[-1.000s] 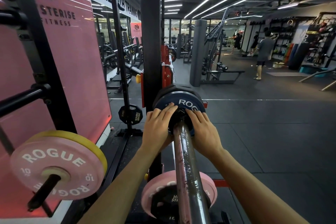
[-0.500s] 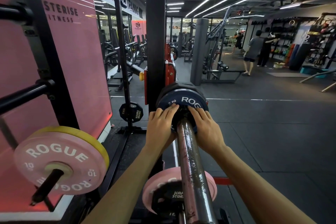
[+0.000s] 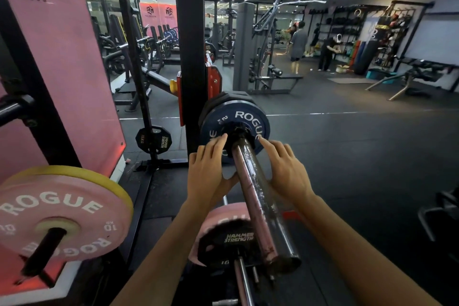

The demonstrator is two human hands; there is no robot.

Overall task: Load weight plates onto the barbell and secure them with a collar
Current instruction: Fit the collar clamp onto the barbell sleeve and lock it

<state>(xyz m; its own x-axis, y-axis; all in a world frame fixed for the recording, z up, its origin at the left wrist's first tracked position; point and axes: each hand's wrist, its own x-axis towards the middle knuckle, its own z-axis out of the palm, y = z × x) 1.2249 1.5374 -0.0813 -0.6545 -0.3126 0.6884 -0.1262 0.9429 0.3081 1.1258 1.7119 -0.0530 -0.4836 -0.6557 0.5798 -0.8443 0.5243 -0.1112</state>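
The steel barbell sleeve (image 3: 255,196) runs away from me down the middle of the view. A small blue ROGUE plate (image 3: 244,119) sits far down the sleeve, against a larger black plate (image 3: 218,100) behind it. A dark hub rings the sleeve at the blue plate's centre; I cannot tell whether it is a collar. My left hand (image 3: 207,171) lies left of the sleeve with fingers stretched, fingertips at the plate's lower face. My right hand (image 3: 285,169) hovers right of the sleeve, fingers spread, one fingertip near the plate's rim. Neither hand holds anything.
A pink ROGUE 10 kg plate (image 3: 62,213) with a yellow plate behind it hangs on a peg at the left. Below the sleeve sit a pink plate (image 3: 218,216) and a black Hammer Strength plate (image 3: 223,238). The black rack upright (image 3: 190,57) stands just left. People (image 3: 299,42) stand far back.
Both hands have drawn back from the blue plate's face and spread their fingers. The plate stays on the sleeve, and my view has shifted closer and to the right.
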